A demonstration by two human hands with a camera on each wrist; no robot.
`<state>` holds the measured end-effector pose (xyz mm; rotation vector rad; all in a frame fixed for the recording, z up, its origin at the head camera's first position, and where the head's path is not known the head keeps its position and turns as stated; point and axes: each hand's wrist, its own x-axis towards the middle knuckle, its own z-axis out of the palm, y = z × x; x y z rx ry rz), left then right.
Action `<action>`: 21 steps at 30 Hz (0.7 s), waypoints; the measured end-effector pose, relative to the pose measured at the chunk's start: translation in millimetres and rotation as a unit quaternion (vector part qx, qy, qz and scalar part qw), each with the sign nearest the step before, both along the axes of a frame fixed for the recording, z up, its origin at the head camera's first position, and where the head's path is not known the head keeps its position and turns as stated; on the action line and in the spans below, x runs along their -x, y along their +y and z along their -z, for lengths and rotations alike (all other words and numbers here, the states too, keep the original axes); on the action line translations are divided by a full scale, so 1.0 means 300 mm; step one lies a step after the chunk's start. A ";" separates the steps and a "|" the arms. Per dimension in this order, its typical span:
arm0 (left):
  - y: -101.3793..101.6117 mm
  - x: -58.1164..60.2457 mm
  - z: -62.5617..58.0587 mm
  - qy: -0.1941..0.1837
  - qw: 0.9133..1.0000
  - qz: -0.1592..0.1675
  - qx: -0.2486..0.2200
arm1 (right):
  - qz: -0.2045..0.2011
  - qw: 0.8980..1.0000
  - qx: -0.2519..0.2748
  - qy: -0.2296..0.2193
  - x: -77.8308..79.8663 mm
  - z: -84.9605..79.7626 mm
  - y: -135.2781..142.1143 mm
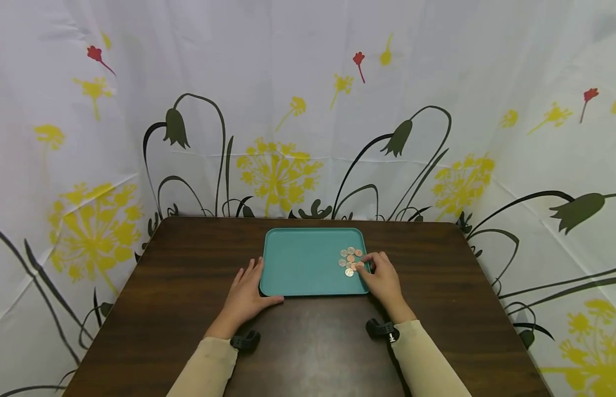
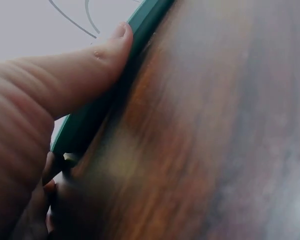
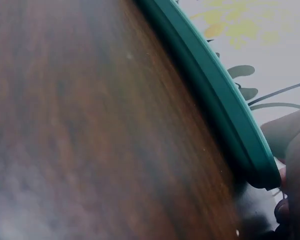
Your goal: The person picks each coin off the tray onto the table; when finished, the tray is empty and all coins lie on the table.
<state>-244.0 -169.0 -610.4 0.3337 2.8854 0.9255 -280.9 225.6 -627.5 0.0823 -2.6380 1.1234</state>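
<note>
A teal tray [image 1: 303, 262] lies on the dark wooden table, with several coins [image 1: 351, 258], copper and silver, clustered toward its right side. My left hand [image 1: 245, 298] rests at the tray's near left corner, its fingers straight along the left side and the thumb on the near edge. In the left wrist view that thumb [image 2: 97, 62] lies against the tray's rim [image 2: 145, 22]. Over the right rim reaches my right hand [image 1: 384, 281], thumb and index finger bent together at a copper coin [image 1: 359, 264]. The right wrist view shows the tray's outer wall [image 3: 215, 95]; the fingertips are hidden there.
The table [image 1: 317, 347] extends on all sides of the tray. Behind it and at both sides hangs a white curtain [image 1: 268, 71] with printed flowers. A black band with a small device [image 1: 245, 341] sits on each wrist.
</note>
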 end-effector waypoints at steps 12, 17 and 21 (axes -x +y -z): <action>-0.002 0.016 0.006 0.003 1.000 0.005 -0.017 | 0.059 0.956 0.284 0.042 -0.006 -0.024 0.056; -0.006 0.008 0.003 0.005 1.000 0.005 -0.015 | 0.095 0.953 0.284 0.051 -0.008 -0.013 0.066; -0.008 0.000 -0.001 0.002 1.000 0.003 -0.014 | 0.136 0.959 0.239 0.067 0.012 -0.010 0.095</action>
